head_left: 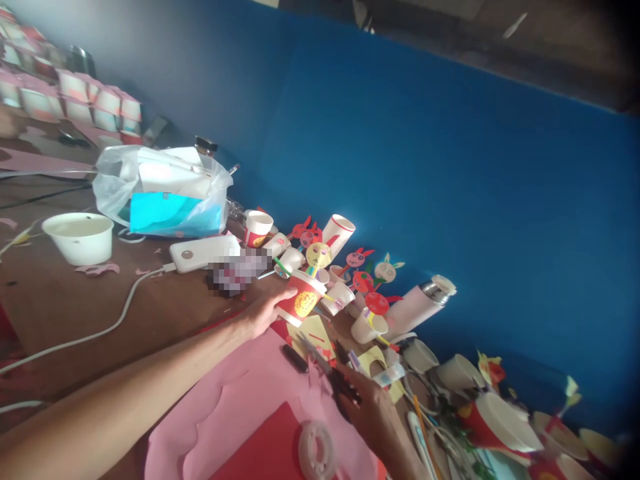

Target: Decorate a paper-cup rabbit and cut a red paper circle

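My left hand [265, 312] reaches in from the lower left, its fingers around a red paper cup [300, 300] with a yellow paper shape on its side. My right hand [365, 417] is at the bottom, gripping black-handled scissors [336, 380] that appear to have metal blades. Under and between my hands lies a pink paper sheet [225, 417] with a red paper sheet [265, 447] on it. A roll of clear tape [316, 452] rests on the red sheet. A black marker [295, 358] and yellow paper scraps [310, 337] lie close by.
Several paper-cup crafts with animal faces [350, 267] crowd the brown table along a blue wall [425, 167]. A pink thermos [420, 307], white bowl [77, 237], plastic bag [160, 193], and white power bank [197, 253] with its cable stand nearby.
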Demonstrator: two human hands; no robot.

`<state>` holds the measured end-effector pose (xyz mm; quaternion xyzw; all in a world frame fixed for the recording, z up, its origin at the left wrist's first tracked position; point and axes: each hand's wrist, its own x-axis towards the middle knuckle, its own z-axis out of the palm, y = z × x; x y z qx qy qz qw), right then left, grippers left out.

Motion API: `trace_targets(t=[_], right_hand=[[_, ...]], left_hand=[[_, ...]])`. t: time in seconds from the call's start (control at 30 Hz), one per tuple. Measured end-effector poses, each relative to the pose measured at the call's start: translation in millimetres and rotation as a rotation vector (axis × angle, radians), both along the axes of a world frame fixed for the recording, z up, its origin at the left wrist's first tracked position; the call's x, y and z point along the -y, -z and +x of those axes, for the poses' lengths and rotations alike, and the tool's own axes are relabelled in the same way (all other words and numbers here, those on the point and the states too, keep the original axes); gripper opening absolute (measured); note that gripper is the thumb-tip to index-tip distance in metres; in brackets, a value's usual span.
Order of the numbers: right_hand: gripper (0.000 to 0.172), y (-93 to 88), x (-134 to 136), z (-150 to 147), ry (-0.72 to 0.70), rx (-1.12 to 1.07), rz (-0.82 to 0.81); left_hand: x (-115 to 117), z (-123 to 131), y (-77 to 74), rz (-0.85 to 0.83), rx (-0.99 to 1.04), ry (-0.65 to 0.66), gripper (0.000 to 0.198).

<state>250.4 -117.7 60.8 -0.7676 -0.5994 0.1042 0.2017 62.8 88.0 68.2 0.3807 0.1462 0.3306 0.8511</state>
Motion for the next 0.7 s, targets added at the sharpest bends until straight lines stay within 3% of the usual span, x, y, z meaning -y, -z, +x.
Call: trace_targets(t=[0.27,0.5,0.7], right_hand=[[0.044,-23.6,-2,-16,0.088,0.267,-0.201],[0.038,-30.7,1,-21,0.213,0.326,-0.239],[0.036,-30.6,1,-22,0.217,0.304,-0.246]], left_hand=[[2,-5,-0.2,0.036,-0.009,-0.053,0.035],[-3,-8,0.5,0.318,-0.036,0.034,0.038],[-19,-7,12.5,0.591,-0.145,0.073,0.047]])
